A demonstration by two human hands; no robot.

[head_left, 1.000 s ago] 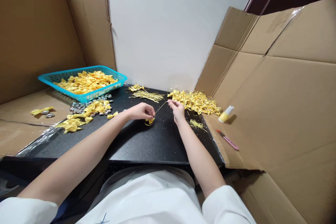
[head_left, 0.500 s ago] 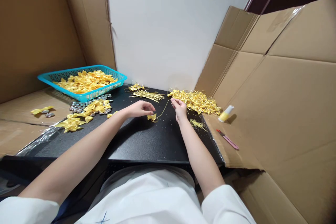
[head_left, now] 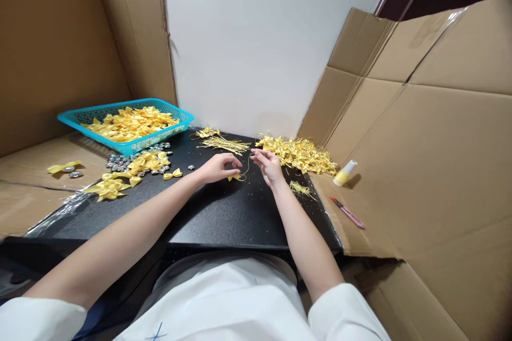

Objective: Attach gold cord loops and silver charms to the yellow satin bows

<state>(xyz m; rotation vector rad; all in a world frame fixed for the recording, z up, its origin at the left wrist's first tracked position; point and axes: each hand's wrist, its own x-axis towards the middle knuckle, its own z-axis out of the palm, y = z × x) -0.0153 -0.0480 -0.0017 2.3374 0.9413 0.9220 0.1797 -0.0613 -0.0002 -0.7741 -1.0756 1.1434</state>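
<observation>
My left hand [head_left: 220, 167] hovers over the middle of the black table, fingers curved and apart. Just under its fingertips is a yellow ribbon bow [head_left: 233, 177], partly covered by the hand. From this bow a thin yellow cord [head_left: 247, 171] curves up to my right hand [head_left: 269, 168], whose thumb and forefinger pinch the cord's far part. Left of my left hand lie another yellow bow [head_left: 173, 174] and a small silver bead [head_left: 191, 167]. Behind my hands a bundle of cut yellow cords [head_left: 227, 145] is spread out.
A turquoise basket [head_left: 132, 147] of yellow bows stands at the back left, with silver beads and bows before it. At the right are a heap of corded bows [head_left: 300, 155], cord scraps [head_left: 301, 188], a thread cone [head_left: 344, 173] and a pink cutter [head_left: 347, 213]. Cardboard walls flank the table.
My right hand has moved slightly left, bringing the cord into a tighter curve. My left hand has shifted a little right, covering more of the bow and uncovering the bow and bead behind.
</observation>
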